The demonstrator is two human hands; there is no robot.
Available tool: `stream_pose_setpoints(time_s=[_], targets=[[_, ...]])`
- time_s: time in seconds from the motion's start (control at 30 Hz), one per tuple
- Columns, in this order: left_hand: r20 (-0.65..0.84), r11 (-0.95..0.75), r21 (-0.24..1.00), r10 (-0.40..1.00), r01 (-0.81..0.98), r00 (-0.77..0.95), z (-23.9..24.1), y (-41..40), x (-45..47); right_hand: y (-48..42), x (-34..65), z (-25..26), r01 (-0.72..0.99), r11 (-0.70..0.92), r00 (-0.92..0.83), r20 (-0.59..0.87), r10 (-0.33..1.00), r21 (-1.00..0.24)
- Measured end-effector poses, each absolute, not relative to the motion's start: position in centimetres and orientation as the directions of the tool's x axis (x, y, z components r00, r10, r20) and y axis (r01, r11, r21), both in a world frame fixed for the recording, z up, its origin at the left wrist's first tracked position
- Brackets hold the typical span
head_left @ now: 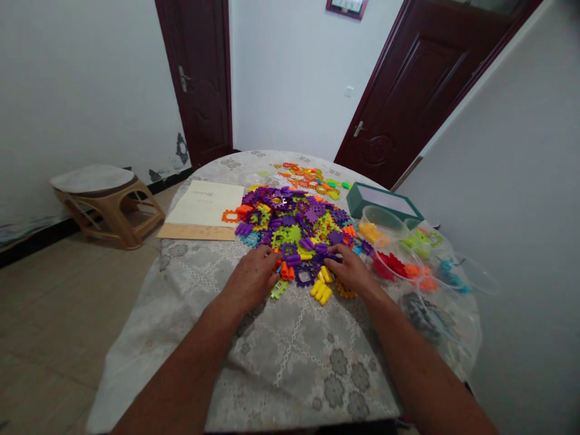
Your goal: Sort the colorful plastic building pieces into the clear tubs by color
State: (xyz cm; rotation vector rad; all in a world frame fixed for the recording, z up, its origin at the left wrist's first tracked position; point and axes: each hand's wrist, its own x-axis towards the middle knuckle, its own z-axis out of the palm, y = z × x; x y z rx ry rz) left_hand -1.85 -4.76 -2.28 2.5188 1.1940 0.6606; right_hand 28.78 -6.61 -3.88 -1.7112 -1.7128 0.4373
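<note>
A big pile of plastic building pieces (294, 226), mostly purple, green, yellow and orange, lies in the middle of a round table (290, 362) with a patterned cloth. My left hand (254, 277) rests at the pile's near edge, fingers curled over small orange and purple pieces (287, 270). My right hand (351, 269) lies on the near right edge, fingers bent onto purple pieces, beside a few yellow pieces (321, 290). What either hand grips, if anything, is hidden under the fingers.
Clear plastic bowls (385, 220) with sorted yellow, red, green and blue pieces stand at the right. A green box lid (385, 202) lies behind them, and a booklet (206, 208) at the left. More orange pieces (306, 175) lie at the far edge. A low stool (106, 202) stands left.
</note>
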Motion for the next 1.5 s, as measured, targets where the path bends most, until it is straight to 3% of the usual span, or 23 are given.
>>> stream_pose_setpoints(time_s=[0.23,0.47,0.7,0.87,1.0,1.13,1.3,1.4,1.5], targets=[[0.295,-0.632,0.43,0.773,0.645,0.561,-2.0,-5.2,-1.9,-7.2,28.9,-3.5,0.7,0.06,0.136,0.216,0.967,-0.712],[0.307,-0.635,0.353,0.773,0.688,0.556,-2.2,-5.5,-1.9,-7.3,29.6,-3.4,0.68,0.083,0.151,0.25,0.956,-0.728],[0.426,-0.681,0.34,0.726,0.648,0.54,-2.1,-5.8,-1.5,-8.2,28.8,-2.4,0.707,0.127,0.045,0.224,0.974,-0.695],[0.524,-0.707,0.512,0.708,0.489,0.475,-1.8,-7.0,-0.2,-9.5,25.6,-1.6,0.6,0.264,-0.032,0.307,0.951,-0.755],[0.4,-0.594,0.72,0.778,0.36,0.484,-0.9,-7.9,0.9,-10.4,22.5,-0.8,0.509,0.479,-0.174,0.459,0.871,-0.716],[0.261,-0.389,0.891,0.86,0.235,0.438,-0.6,-7.9,1.4,-10.6,21.6,-1.2,0.449,0.478,-0.209,0.431,0.878,-0.755],[0.171,-0.253,0.958,0.883,0.137,0.437,-1.0,-7.9,1.8,-10.8,21.5,-2.2,0.463,0.452,-0.18,0.418,0.89,-0.763],[0.156,-0.201,0.975,0.924,0.097,0.348,-0.8,-8.0,2.1,-10.9,21.3,-1.9,0.528,0.464,-0.179,0.44,0.88,-0.712],[0.047,-0.049,0.999,0.959,0.0,0.279,-0.6,-7.8,2.2,-10.8,21.6,-1.4,0.587,0.442,-0.181,0.422,0.888,-0.678]])
